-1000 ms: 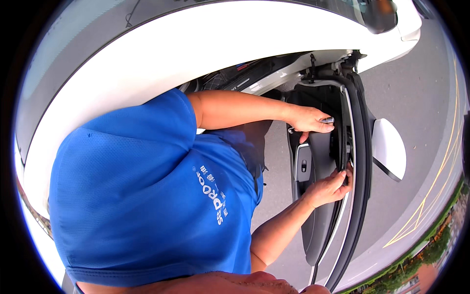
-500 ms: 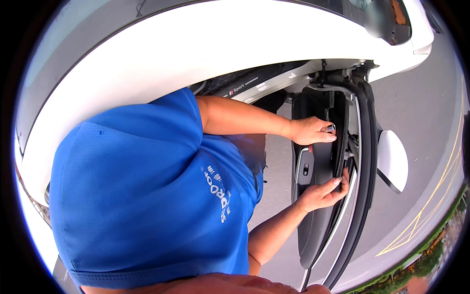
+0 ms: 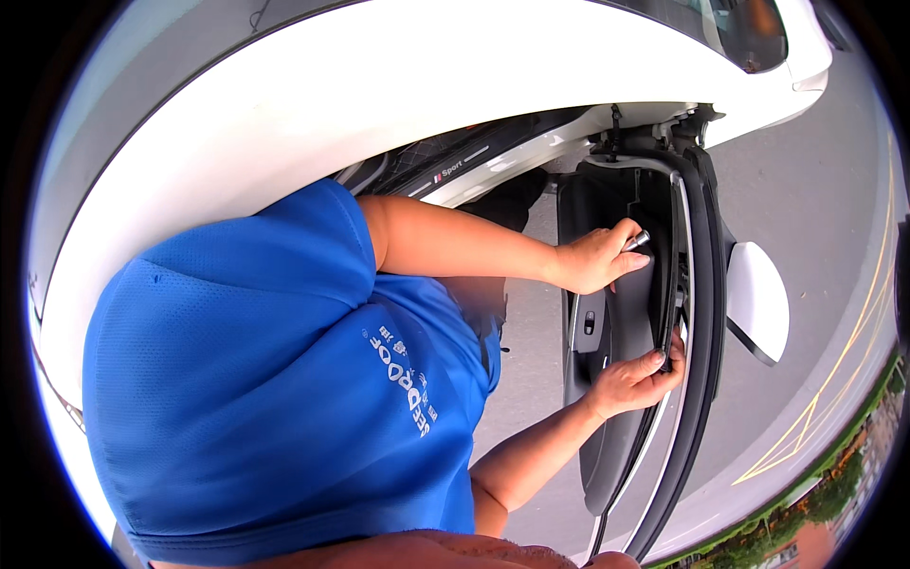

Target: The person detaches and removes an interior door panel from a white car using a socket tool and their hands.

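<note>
1. My left hand [image 3: 597,261] is closed, thumb and fingers curled around a silver cylindrical metal tool [image 3: 640,240], whose end sticks out past my thumb.
2. My right hand [image 3: 640,381] is partly curled at the dark edge of the interior door trim panel [image 3: 616,450], the thumb on the near side and the fingers reaching into the gap behind it; I cannot tell whether they grip anything there.
3. That panel runs below both hands along the opened car door; its window switch [image 3: 590,323] sits between them, on my side.
4. Ahead of my right hand, just past the fingertips, curves the black door seal [image 3: 706,403].
5. Farther ahead of both hands is the white side mirror [image 3: 757,302].
6. Beyond my left forearm lies the door sill [image 3: 507,169] of the white car body [image 3: 427,81].
</note>
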`<state>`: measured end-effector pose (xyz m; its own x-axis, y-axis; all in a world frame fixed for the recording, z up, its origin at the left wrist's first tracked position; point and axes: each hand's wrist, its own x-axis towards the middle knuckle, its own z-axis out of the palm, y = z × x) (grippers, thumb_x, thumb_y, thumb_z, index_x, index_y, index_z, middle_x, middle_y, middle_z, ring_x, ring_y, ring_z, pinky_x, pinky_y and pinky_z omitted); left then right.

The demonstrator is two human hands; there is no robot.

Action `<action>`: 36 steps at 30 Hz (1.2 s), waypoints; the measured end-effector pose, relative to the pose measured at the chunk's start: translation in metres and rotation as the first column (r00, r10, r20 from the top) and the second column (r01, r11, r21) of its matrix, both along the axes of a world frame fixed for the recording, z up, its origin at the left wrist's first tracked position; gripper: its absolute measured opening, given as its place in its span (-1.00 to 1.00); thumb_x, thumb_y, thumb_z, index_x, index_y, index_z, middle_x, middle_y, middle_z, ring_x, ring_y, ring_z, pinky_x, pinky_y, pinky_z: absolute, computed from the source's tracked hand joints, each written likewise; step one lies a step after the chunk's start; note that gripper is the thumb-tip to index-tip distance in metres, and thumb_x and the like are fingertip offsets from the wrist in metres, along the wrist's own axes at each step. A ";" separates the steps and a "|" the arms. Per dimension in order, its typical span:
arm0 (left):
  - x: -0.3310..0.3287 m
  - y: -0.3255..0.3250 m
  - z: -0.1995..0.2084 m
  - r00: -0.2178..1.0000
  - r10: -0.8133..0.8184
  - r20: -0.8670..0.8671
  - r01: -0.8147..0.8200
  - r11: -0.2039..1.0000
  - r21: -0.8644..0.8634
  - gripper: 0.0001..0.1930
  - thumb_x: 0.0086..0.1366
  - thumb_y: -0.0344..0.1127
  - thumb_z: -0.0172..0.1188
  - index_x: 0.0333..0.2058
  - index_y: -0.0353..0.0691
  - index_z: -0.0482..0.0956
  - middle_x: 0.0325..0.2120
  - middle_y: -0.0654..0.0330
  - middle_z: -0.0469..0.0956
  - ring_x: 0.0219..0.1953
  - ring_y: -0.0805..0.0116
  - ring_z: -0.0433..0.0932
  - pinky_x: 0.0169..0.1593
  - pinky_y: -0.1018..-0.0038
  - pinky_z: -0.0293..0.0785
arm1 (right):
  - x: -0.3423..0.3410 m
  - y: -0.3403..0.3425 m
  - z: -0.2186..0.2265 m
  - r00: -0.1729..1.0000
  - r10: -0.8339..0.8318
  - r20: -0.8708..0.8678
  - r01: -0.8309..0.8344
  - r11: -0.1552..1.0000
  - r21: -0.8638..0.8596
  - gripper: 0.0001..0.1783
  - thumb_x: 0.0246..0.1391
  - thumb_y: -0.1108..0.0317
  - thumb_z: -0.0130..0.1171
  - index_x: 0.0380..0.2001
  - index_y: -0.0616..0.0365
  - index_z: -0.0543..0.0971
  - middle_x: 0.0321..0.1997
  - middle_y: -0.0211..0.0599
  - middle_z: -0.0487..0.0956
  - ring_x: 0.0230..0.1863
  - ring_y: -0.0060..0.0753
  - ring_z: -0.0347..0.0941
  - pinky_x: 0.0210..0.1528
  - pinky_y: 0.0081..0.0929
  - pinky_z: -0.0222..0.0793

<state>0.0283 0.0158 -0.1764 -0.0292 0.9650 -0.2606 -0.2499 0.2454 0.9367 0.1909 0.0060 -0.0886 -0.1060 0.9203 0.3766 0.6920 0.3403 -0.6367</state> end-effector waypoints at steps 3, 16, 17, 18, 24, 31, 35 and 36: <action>0.005 0.005 -0.001 0.998 0.043 -0.053 -0.042 0.999 0.016 -0.58 0.46 -0.09 0.04 0.01 -0.34 0.23 -0.43 0.04 0.46 -0.40 0.23 0.52 -0.28 0.24 0.45 | -0.002 0.004 -0.002 0.999 -0.012 -0.033 0.014 0.999 0.032 -0.52 0.41 0.06 -0.02 -0.09 0.39 0.44 -0.02 -0.05 0.58 0.01 -0.17 0.51 0.12 -0.28 0.39; -0.001 0.013 0.002 0.993 -0.053 0.105 0.054 0.998 -0.011 -0.54 0.46 -0.10 0.05 0.01 -0.44 0.22 -0.39 0.01 0.56 -0.40 0.30 0.65 -0.36 0.36 0.64 | -0.041 -0.002 0.004 0.830 -0.434 -0.351 0.394 0.901 -0.182 -0.56 0.36 0.20 0.09 0.02 0.45 0.44 0.04 -0.01 0.56 0.02 -0.28 0.56 0.04 -0.39 0.59; -0.003 0.014 0.004 0.994 -0.062 0.086 0.064 0.998 -0.016 -0.54 0.47 -0.10 0.05 0.00 -0.44 0.22 -0.38 0.00 0.56 -0.40 0.29 0.66 -0.37 0.36 0.64 | -0.041 0.000 0.004 0.817 -0.446 -0.365 0.405 0.895 -0.188 -0.56 0.34 0.22 0.12 0.00 0.48 0.44 0.00 -0.01 0.56 -0.01 -0.28 0.57 0.02 -0.37 0.61; -0.006 0.014 0.006 0.995 -0.072 0.067 0.074 0.997 -0.020 -0.55 0.47 -0.10 0.05 -0.01 -0.44 0.22 -0.37 0.00 0.56 -0.40 0.27 0.66 -0.38 0.35 0.64 | -0.043 0.003 0.006 0.807 -0.453 -0.380 0.409 0.892 -0.193 -0.57 0.33 0.25 0.13 0.00 0.50 0.43 -0.02 -0.02 0.56 -0.02 -0.27 0.57 0.00 -0.37 0.62; 0.000 0.016 0.000 1.000 -0.022 -0.021 0.024 0.998 0.060 -0.57 0.46 -0.13 0.06 -0.10 -0.50 0.25 -0.44 -0.04 0.59 -0.49 0.23 0.68 -0.41 0.35 0.63 | -0.033 0.006 -0.003 0.852 -0.367 -0.373 0.376 0.925 -0.050 -0.51 0.28 0.26 0.20 0.05 0.52 0.41 -0.12 0.00 0.58 -0.13 -0.22 0.61 -0.07 -0.35 0.67; 0.008 0.012 -0.010 0.999 0.049 0.005 -0.050 0.984 0.170 -0.60 0.48 -0.06 0.00 -0.20 -0.37 0.23 -0.58 0.12 0.45 -0.58 0.29 0.60 -0.50 0.34 0.64 | 0.000 0.004 -0.011 0.919 -0.303 -0.251 0.291 0.953 -0.084 -0.41 0.23 0.13 0.27 0.01 0.53 0.44 -0.12 0.04 0.60 -0.16 -0.24 0.62 -0.08 -0.36 0.68; 0.013 0.012 -0.009 0.995 0.097 0.007 -0.097 0.988 0.118 -0.62 0.49 -0.08 -0.01 -0.11 -0.36 0.27 -0.49 0.10 0.51 -0.48 0.33 0.59 -0.50 0.38 0.59 | -0.006 -0.002 -0.005 0.974 -0.218 0.056 0.225 0.946 -0.234 -0.14 0.00 0.05 0.46 0.19 0.41 0.35 0.16 0.13 0.48 0.17 0.04 0.44 0.22 -0.09 0.34; 0.015 0.013 -0.012 0.991 0.129 -0.043 -0.119 0.977 0.174 -0.63 0.49 -0.08 -0.01 -0.16 -0.35 0.24 -0.56 0.14 0.46 -0.56 0.34 0.57 -0.53 0.39 0.59 | -0.002 -0.004 -0.010 0.949 -0.150 0.279 0.207 0.960 -0.188 -0.02 -0.09 0.00 0.50 0.23 0.42 0.29 0.23 0.17 0.41 0.26 0.13 0.31 0.30 0.01 0.20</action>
<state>0.0431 0.0283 -0.1887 -0.1610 0.9831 -0.0868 -0.2162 0.0507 0.9750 0.1886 0.0021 -0.0991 0.0000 0.9883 0.1525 0.8793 0.0726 -0.4707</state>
